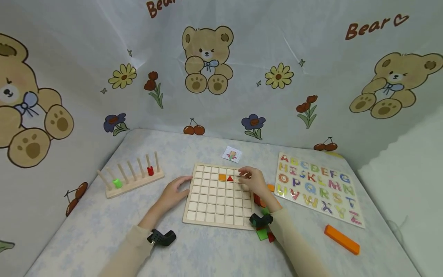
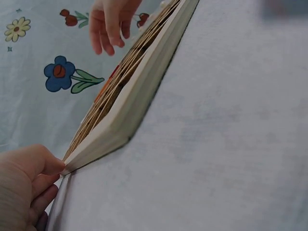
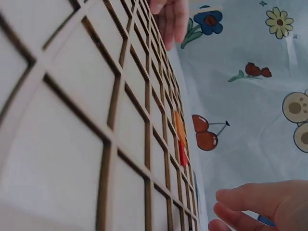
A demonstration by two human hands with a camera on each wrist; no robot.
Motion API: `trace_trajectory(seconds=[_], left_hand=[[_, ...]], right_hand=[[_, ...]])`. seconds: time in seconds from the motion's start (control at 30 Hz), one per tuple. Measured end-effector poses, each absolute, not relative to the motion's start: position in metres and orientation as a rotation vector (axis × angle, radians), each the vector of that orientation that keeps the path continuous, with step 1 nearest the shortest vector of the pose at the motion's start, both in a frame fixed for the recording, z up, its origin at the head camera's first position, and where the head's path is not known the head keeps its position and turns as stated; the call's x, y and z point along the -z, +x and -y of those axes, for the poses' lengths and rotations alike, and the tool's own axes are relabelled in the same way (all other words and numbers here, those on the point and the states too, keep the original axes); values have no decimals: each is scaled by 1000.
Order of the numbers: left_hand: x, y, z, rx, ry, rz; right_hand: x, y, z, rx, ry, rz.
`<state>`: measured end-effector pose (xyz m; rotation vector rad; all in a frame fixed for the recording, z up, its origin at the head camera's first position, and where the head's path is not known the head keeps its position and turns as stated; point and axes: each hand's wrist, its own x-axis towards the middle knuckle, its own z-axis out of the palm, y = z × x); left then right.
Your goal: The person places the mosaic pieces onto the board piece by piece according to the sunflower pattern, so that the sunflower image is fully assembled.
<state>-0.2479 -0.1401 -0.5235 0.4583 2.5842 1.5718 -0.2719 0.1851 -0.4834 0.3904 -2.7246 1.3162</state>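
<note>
While the pale table (image 1: 207, 254) carries everything, its centre belongs to the gridded wooden board (image 1: 211, 206), which lies flat, most of its cells bare. To its right lies the alphabet board (image 1: 313, 182); to its left stands the peg rack (image 1: 138, 184). At the gridded board's left edge rests the left hand (image 1: 174, 192), its relaxed fingers touching the rim, seemingly to steady it. The right hand (image 1: 255, 181) hovers over the far right part, fingers loosely bent, with no piece showing between them. An orange bar (image 1: 342, 239) lies near the alphabet board's near edge, and a picture card (image 1: 232, 154) just past the grid's far edge. Loose coloured pieces (image 1: 262, 234) lie beside its right edge, partly hidden. Smallest are the orange square (image 1: 222, 177) and the red triangle (image 1: 230, 179), in neighbouring cells near the far edge. The step in hand looks like laying pieces cell by cell, barely begun; the next move would seem to call for fetching another loose piece and seating it squarely, without nudging those two
</note>
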Motion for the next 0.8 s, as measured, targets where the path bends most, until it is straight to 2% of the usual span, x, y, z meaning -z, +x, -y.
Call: trace_trajectory(seconds=[0.3,0.6,0.8], left_hand=[[524,-251,140,-1568,461,-2580],[522,-252,140,-1573,459,-2572],[522,-252,140,-1575,469,-2569]], right_hand=[[473,-255,-236,-1293,363,2788],[488,-228,-244,-1263,389,2914],[490,-213,-243,-1238,293,2869]])
